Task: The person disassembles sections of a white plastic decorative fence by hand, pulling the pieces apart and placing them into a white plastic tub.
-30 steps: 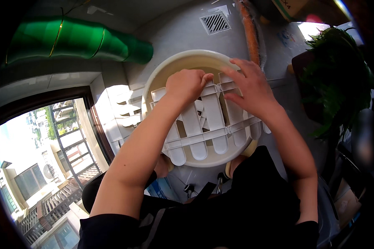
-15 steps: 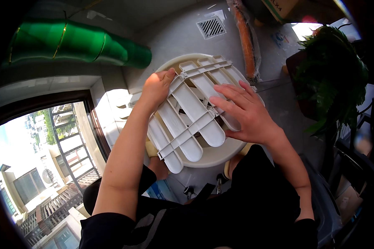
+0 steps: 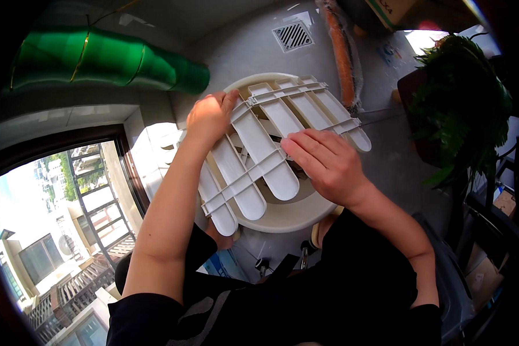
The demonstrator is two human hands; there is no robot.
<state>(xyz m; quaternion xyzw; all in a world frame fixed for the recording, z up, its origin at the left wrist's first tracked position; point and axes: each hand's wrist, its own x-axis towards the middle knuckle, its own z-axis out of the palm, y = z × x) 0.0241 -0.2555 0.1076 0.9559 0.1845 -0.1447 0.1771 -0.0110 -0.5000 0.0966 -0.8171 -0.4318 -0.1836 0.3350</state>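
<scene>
White plastic picket fence panels (image 3: 259,144) with rounded slats and cross rails lie slanted over a round cream tub (image 3: 282,222). A left section and a right section meet at a small clip on the upper rail. My left hand (image 3: 209,117) is closed around the far-left edge of the left section, its thumb along the top. My right hand (image 3: 331,167) has its fingers drawn together over the lower rail where the two sections meet. What sits under those fingers is hidden. Through the gaps, loose pieces in the tub show only in part.
A green ribbed tube (image 3: 112,60) lies at the far left, above a window (image 3: 57,225). Beyond the tub are a floor drain (image 3: 293,37) and an orange roll in clear wrap (image 3: 340,55). A leafy plant (image 3: 464,109) and a cardboard box (image 3: 395,11) stand to the right.
The left section has shifted slightly left along with my left hand. My right hand's spread fingers have drawn together at the lower joint, and the right section's end slat now shows beyond it.
</scene>
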